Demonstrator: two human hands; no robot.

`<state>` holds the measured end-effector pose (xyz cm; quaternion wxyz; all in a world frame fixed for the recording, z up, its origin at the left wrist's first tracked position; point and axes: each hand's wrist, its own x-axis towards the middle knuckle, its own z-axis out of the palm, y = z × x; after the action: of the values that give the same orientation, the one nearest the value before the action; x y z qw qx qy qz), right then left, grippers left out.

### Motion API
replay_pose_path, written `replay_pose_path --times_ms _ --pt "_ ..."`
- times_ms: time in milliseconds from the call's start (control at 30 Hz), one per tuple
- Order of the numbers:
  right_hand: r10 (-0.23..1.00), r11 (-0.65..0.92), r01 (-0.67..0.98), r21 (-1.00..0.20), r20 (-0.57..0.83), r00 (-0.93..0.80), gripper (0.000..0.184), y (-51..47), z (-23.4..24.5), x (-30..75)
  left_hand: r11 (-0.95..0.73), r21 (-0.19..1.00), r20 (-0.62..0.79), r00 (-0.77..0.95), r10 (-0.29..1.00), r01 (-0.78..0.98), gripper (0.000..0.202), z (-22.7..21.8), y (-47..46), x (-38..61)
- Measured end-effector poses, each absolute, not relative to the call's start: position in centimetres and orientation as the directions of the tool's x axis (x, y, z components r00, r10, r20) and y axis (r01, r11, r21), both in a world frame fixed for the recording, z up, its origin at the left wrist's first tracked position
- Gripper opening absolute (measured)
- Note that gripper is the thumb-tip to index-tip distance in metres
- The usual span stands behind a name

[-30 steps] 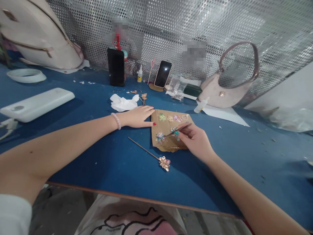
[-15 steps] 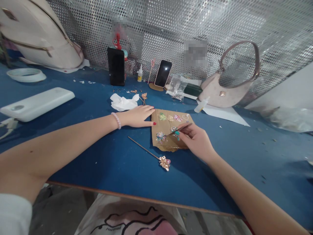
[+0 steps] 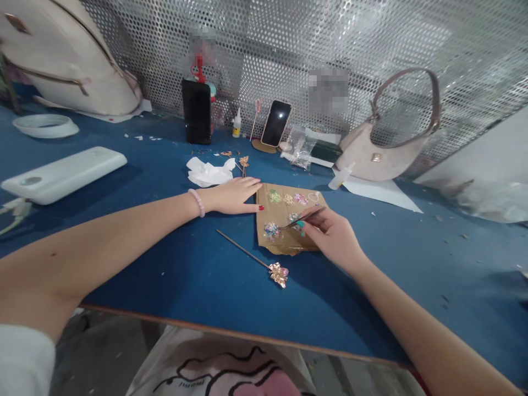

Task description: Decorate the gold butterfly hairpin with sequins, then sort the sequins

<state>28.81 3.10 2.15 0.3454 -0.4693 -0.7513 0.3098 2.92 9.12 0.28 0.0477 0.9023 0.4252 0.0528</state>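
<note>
I see a hairpin point(image 3: 279, 275) lying on the blue surface point(image 3: 185, 286). Just beyond, the right hand point(image 3: 336, 236) has its grip pinched round tweezers point(image 3: 290, 223), tips at a pile of shiny bits point(image 3: 271, 230) on cardboard point(image 3: 289, 243). Left hand point(image 3: 231, 198): fingers spread, grasping nothing, at the cardboard's left side. Behind: white tissue point(image 3: 209, 172).

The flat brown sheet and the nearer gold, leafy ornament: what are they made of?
Flat brown sheet: probably cardboard, matte, judging by its dull face and ragged near edge. Nearer gold, leafy ornament: shiny, perhaps metal, from its bright glints; gilded plastic is possible.
</note>
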Motion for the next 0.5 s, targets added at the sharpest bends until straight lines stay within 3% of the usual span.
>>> replay_pose_path --times_ms 500 --pt "0.921 0.369 0.498 -0.785 0.236 -0.309 0.012 2.98 2.18 28.66 -0.647 0.117 0.095 0.64 0.762 0.753 0.079 -0.21 9.47 2.79"
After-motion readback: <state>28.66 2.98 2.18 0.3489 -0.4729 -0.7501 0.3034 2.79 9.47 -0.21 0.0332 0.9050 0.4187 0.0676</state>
